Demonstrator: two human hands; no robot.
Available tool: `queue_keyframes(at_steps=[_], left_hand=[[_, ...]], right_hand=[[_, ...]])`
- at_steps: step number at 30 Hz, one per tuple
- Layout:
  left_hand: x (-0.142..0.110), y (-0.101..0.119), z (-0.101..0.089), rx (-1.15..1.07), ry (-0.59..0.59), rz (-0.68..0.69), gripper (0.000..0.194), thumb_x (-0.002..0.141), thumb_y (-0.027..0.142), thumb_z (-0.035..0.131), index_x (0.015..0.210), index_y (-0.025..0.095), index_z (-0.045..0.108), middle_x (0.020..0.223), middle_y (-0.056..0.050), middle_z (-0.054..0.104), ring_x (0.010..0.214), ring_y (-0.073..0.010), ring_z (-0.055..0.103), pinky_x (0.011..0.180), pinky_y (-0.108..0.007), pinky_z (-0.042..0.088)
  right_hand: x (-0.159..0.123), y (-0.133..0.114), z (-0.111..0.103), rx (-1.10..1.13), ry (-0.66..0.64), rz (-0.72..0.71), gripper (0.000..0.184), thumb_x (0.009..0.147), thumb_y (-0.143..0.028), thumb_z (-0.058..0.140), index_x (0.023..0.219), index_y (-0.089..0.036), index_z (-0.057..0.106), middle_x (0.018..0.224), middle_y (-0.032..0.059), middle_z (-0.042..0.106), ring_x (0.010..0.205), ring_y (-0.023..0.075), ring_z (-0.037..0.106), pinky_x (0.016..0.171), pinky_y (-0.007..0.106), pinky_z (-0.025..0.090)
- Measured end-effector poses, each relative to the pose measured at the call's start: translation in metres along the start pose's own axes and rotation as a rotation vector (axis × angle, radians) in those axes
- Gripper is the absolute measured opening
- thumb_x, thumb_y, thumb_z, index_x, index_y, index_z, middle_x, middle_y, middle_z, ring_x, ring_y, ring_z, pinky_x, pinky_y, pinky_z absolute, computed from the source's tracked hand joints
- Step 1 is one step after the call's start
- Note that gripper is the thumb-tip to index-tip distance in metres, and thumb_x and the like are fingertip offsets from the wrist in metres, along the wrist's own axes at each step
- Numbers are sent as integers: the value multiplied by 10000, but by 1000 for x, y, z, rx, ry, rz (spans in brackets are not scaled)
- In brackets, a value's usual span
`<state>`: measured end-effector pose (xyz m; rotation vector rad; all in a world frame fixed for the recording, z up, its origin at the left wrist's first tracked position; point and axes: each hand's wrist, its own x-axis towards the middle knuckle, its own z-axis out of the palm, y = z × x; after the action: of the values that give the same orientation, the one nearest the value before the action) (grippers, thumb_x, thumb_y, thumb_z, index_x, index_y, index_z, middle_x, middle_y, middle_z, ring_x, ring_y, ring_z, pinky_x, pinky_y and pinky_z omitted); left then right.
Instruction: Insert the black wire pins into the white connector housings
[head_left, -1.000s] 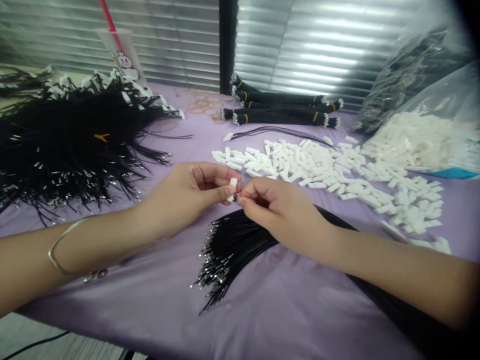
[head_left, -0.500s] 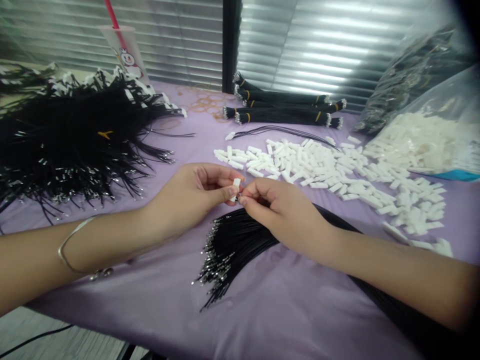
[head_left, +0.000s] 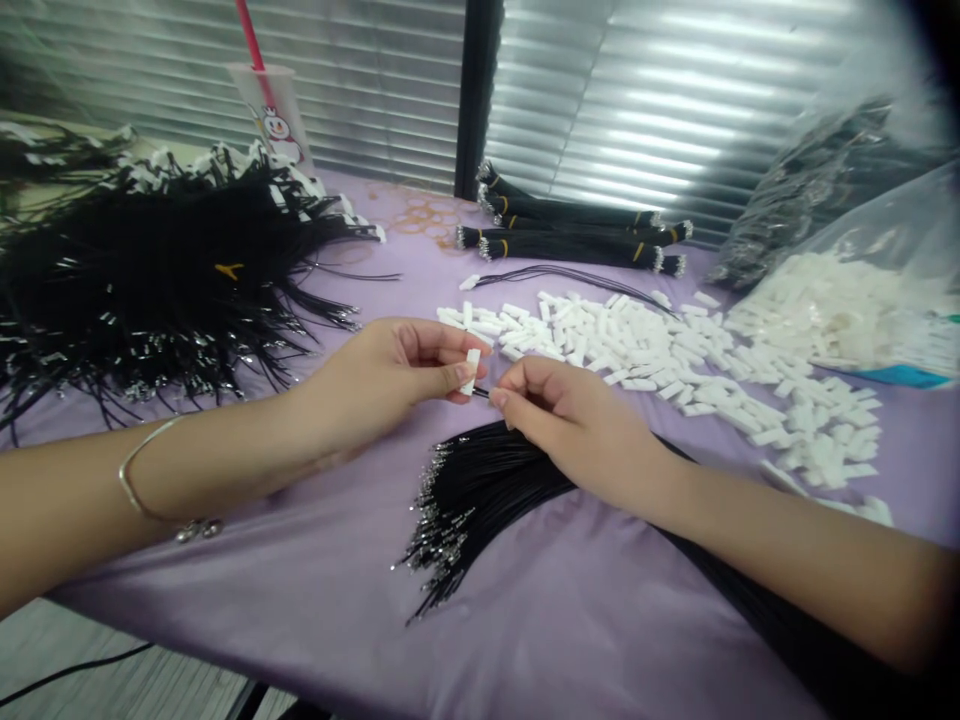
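My left hand pinches a small white plastic connector between thumb and forefinger above the purple cloth. My right hand faces it, fingers pinched on a thin black wire whose end meets the connector's lower end. Under my right wrist lies a fanned bundle of black wires with metal tips. Just beyond the hands, a scatter of loose white connectors spreads to the right.
A big heap of black wires fitted with white connectors fills the left. Banded black wire bundles lie at the back. A cup with a red straw stands by the blinds. Plastic bags of white connectors and of wires sit right.
The view has shifted slightly, so everything sits a bit lower and to the right. My hands stay together; the wire end now shows as a short black gap between connector and right fingers.
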<state>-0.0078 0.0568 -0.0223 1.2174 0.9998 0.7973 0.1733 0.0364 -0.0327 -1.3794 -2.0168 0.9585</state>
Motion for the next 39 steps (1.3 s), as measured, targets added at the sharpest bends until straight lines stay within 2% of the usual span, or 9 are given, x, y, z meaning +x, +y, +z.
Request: queue_keyframes(at_steps=[3,6,12,16,20,25,28,32,39], left_hand=[[3,-3,-3,-47,-14,-21,135,744,148,671,878,131,682,772,-14,676,683,-76,581,693,-191,463],[6,-6,-5,-132,-24,-65,135,738,107,666,871,122,679,775,-21,677,678,-78,590,670,-188,470],[6,-6,-5,-216,-34,-106,148,702,92,691,845,125,683,778,-19,670,702,-93,601,676,-203,486],[5,-5,-5,-203,-30,-120,145,691,98,698,832,129,686,774,-26,678,698,-101,611,699,-224,492],[4,-4,-4,-128,-53,-105,131,713,131,685,844,138,687,749,-24,678,676,-102,601,701,-232,484],[2,-2,-1,30,-65,-46,133,743,166,656,872,146,686,781,-27,674,734,-121,589,723,-233,453],[3,-3,-1,-27,-82,-67,107,754,152,644,851,138,685,736,-18,656,673,-96,563,678,-209,442],[7,-4,-4,-126,-33,-105,105,738,106,657,837,121,687,683,-7,636,606,-68,540,619,-178,435],[6,-1,-4,-195,-76,-151,103,730,84,662,811,138,697,716,-16,663,648,-83,589,667,-197,478]], right_hand=[[-2,3,2,69,51,-41,53,841,-234,494,841,-184,509,718,-42,540,610,60,476,538,194,372],[-3,4,3,32,107,-131,68,814,-167,514,877,-186,532,821,-23,563,717,74,520,603,196,405],[-2,1,1,-10,104,-162,61,801,-142,515,782,-169,566,766,-15,557,705,80,519,609,198,412],[-1,0,2,-8,81,-126,65,796,-153,521,766,-169,576,736,-17,561,661,82,507,582,209,392],[1,1,2,-26,18,-96,91,807,-178,521,760,-170,598,712,-22,569,642,83,495,588,222,374],[0,0,1,-15,59,-148,96,806,-128,493,728,-157,541,704,-26,532,656,79,476,591,210,364],[-1,-1,0,6,96,-110,91,782,-105,490,710,-157,512,670,-33,506,620,75,453,567,208,349],[-1,1,0,70,103,-36,71,755,-120,500,699,-163,505,634,-40,493,568,71,432,522,207,328],[-2,1,1,22,109,-91,69,734,-136,532,674,-160,557,627,-32,552,560,69,463,513,198,341]])
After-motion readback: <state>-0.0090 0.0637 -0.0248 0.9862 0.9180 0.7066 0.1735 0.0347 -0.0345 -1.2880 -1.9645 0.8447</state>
